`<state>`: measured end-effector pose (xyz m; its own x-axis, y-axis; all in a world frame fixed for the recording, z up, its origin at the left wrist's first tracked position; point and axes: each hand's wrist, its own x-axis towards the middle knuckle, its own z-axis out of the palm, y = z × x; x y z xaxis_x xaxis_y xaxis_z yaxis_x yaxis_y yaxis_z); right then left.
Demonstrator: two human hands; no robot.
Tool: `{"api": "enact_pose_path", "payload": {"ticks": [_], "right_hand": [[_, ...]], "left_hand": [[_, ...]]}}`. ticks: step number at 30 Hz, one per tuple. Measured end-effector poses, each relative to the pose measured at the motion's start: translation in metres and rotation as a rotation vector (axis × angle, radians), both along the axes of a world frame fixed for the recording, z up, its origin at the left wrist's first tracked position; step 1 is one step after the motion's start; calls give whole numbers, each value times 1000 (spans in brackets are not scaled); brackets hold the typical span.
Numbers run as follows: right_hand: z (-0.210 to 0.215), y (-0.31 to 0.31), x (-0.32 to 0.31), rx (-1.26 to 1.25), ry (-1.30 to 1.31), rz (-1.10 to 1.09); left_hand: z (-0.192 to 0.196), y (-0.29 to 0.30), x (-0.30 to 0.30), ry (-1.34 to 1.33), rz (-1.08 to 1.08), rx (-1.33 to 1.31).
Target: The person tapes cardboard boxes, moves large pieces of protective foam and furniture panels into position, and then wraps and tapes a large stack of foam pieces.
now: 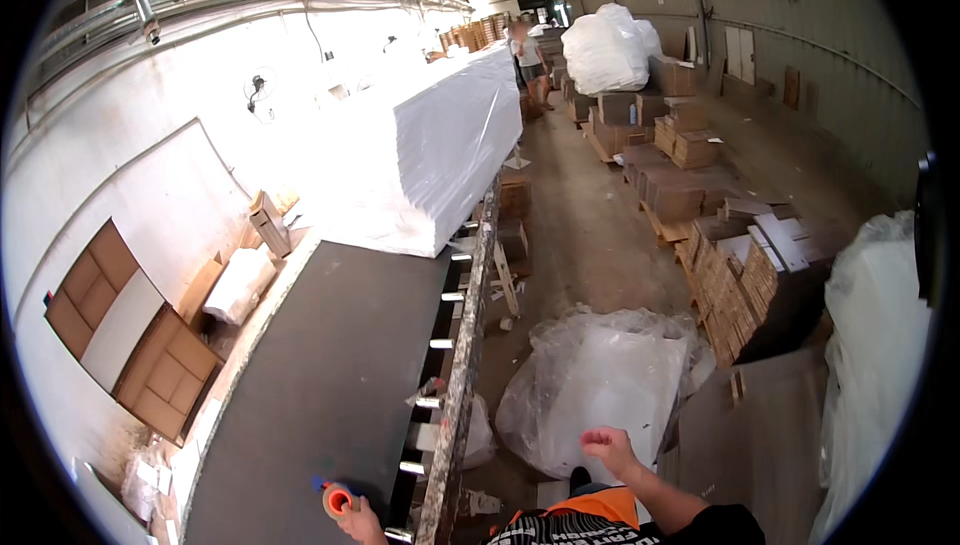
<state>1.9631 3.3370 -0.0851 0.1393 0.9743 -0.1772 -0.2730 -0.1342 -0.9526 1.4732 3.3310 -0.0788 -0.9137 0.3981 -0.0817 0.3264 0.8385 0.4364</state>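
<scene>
Gripping the tape roll (338, 501), left hand (362, 523) is over the dark belt's (330, 355) near end, toward its right edge. Right hand (610, 450): fingers curled, can't tell if holding anything. White wrapped stack (440, 160) sits farther up the belt.

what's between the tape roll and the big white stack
Head view: a stretch of dark flat surface lies between the tape roll in the left hand and the white stack.

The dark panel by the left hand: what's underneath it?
Short pale roller ends show along the right edge of the dark panel, so rollers probably run beneath; the panel covers the rest. Over its near end, the left hand holds a tape roll.
</scene>
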Motion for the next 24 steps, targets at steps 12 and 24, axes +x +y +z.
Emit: {"api": "enact_pose_path", "payload": {"ticks": [12,24], "right_hand": [[93,340,104,384,-556,56],[381,678,0,1177,-1301,85]], "left_hand": [[-71,218,99,29,-140,578],[5,628,208,-1064,-127,903]]}}
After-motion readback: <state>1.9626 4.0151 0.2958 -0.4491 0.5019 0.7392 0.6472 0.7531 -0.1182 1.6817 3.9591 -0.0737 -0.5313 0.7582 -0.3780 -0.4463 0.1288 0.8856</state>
